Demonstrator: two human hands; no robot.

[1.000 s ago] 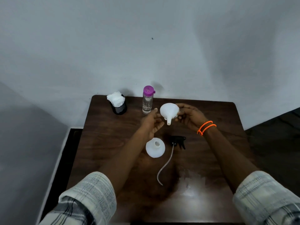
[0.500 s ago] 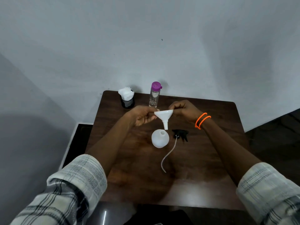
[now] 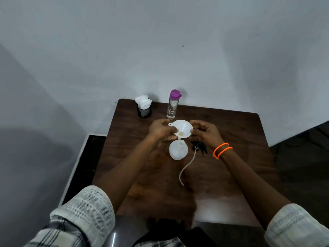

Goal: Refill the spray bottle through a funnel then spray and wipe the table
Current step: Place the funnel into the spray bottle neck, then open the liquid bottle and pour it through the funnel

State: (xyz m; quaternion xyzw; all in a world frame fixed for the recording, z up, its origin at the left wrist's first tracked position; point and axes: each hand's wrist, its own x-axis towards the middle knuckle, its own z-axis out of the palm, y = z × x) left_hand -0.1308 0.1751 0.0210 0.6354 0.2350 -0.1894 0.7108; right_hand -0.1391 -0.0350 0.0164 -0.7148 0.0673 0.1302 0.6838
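Note:
A white funnel (image 3: 182,128) is held upright between my left hand (image 3: 161,130) and my right hand (image 3: 204,131), each pinching its rim. Its spout points down just above the open neck of the white spray bottle (image 3: 178,150), which stands on the dark wooden table (image 3: 231,132). The black spray head (image 3: 199,147) with its long dip tube (image 3: 187,168) lies on the table to the right of the bottle. A clear water bottle (image 3: 172,105) with a purple cap stands behind the funnel.
A black cup holding white tissue (image 3: 143,106) stands at the table's back left corner. A grey wall rises right behind the table. Dark floor lies to the left and right of the table.
The funnel went from tilted to upright and came down toward the spray bottle's neck. My view now looks more steeply into the funnel's mouth.

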